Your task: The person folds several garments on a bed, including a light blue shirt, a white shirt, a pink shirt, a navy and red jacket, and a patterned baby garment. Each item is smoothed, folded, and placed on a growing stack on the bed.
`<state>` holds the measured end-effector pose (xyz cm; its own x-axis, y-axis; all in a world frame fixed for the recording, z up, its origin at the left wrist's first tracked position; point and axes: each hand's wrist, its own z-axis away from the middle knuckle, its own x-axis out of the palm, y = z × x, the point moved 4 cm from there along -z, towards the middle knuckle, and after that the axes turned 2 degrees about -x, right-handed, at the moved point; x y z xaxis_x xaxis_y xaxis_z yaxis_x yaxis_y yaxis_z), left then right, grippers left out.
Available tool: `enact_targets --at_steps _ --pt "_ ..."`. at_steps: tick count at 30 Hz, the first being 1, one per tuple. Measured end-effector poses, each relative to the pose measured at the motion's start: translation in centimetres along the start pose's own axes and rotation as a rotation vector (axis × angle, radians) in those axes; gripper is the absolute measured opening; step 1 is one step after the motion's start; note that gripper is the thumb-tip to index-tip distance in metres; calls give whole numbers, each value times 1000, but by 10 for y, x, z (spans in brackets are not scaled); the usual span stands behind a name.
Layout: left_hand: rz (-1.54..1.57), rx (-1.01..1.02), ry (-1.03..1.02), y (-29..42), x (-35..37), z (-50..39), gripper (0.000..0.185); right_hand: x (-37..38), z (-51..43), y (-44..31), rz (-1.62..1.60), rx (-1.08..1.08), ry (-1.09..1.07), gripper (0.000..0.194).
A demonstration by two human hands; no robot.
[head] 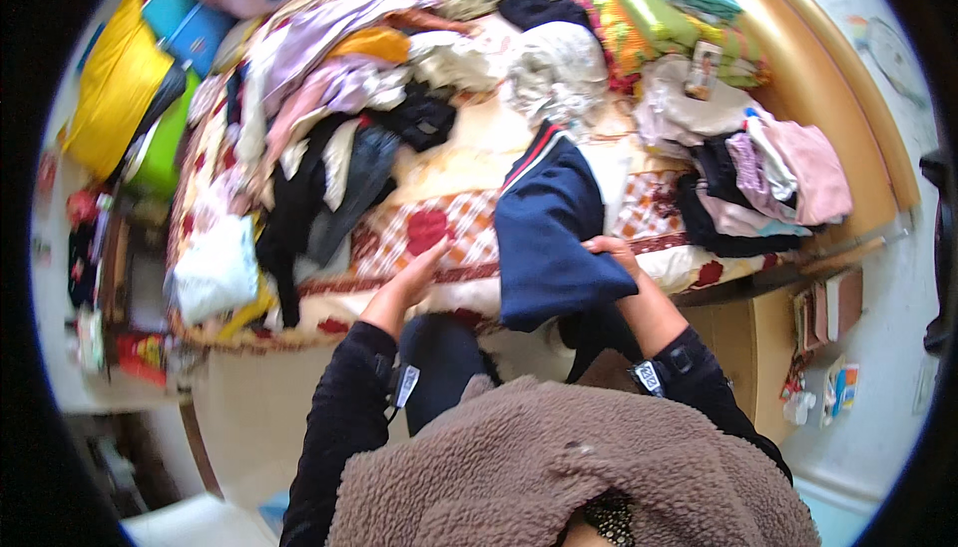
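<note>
A navy blue garment [550, 232] with red and white stripes along one edge hangs folded over the front edge of the bed. My right hand [621, 256] grips its right side, thumb on top and the fingers hidden beneath the cloth. To the left of the garment, my left hand [420, 271] is held in the air with nothing in it, apart from the cloth. Beneath both hands lies a flowered, checked bedspread [464, 221].
Dark trousers [359, 173] and other loose clothes are heaped on the bed's left half. At right stands a stack of folded clothes [771, 180] beside the wooden headboard [816, 68]. A white crumpled garment [557, 68] lies farther back. Bright bins [198, 34] stand at far left.
</note>
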<state>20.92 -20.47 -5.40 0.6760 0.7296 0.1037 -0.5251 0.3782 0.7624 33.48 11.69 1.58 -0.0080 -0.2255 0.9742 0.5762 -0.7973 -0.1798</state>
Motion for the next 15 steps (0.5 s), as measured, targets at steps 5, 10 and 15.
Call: enact_targets --at_steps 5,10,15 --pt "903 82 -673 7 89 62 99 41 7 51 110 57 113 51" --pt "1115 299 -476 15 101 107 70 62 8 93 48 265 67 57" --pt "1095 282 -461 14 76 141 53 48 1 100 114 322 138 47"
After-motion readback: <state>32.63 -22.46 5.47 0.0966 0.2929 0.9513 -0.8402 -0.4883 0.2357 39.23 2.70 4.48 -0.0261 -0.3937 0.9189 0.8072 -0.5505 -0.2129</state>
